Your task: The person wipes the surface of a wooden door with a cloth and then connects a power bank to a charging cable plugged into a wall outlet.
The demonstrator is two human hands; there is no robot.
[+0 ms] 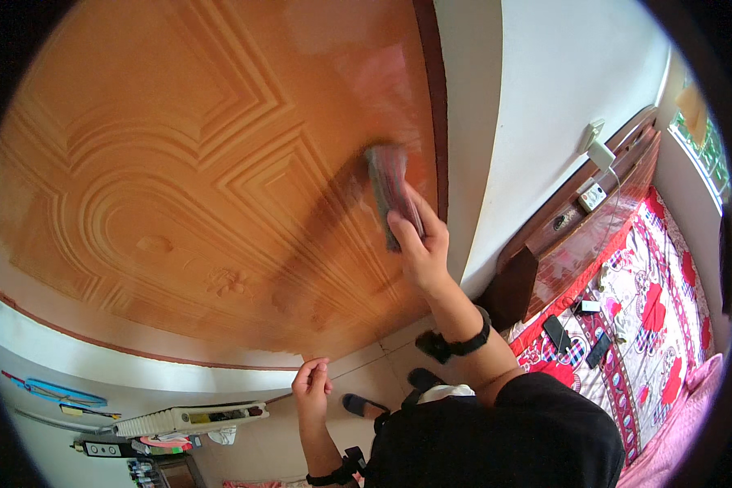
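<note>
A large orange-brown wooden door with carved, raised panels fills the upper left. Against its right part, my right hand grips a folded pink-and-grey cloth, thumb on the near side and the other fingers mostly hidden behind. The door is glossier around and above the cloth, while the lower left looks duller. Lower down, close to the door's bottom edge, my left hand hangs with its fingers curled in and nothing visible in them. Dark straps circle both of my forearms.
At the right is a bed with a red-and-white patterned cover, phones on it, and a wooden headboard. A power strip sits at the headboard. An upright white fan stands lower left. Slippers are on the tiled floor.
</note>
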